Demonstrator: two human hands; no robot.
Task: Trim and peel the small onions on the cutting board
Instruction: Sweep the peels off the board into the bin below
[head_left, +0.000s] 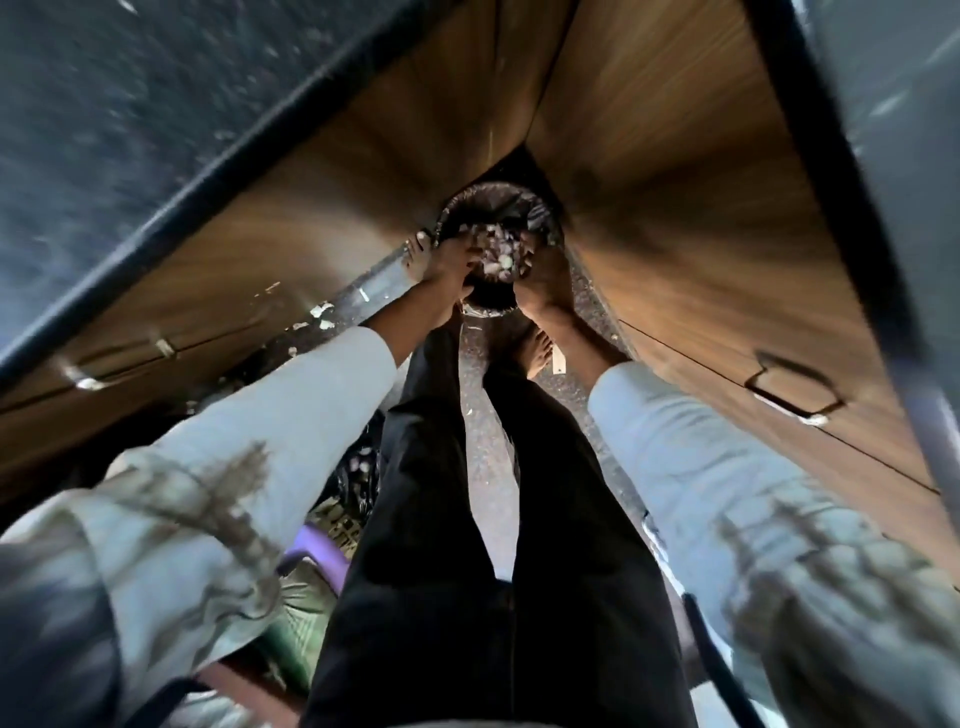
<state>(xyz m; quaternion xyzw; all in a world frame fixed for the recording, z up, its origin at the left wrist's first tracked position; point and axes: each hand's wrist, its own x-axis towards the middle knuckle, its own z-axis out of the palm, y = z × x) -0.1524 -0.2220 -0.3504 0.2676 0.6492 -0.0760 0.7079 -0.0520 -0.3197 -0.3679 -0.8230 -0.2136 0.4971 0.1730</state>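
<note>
A person is bending low over a round bin (540, 213) in the corner of a kitchen, both arms reaching down in pale sleeves. The left hand (449, 265) and the right hand (543, 278) are cupping a heap of purplish onion skins and trimmings (496, 254) between them, fingers curled around the pile, directly above the bin's dark liner. No cutting board, knife or whole onion is showing anywhere; the counter is lying out of frame behind and above the hands. Judging by the scraps, the trimming and peeling is looking largely finished, with only the waste being tipped out, though how many onions are waiting cannot be told. More peelings (317, 314) are lying on the speckled floor (488, 441) just left of the left hand. Wood-grain cabinet doors (701, 234) with metal handles are closing in on both sides of the hands, under dark stone countertops (104, 130). 2 bare feet are standing beside the bin.
</note>
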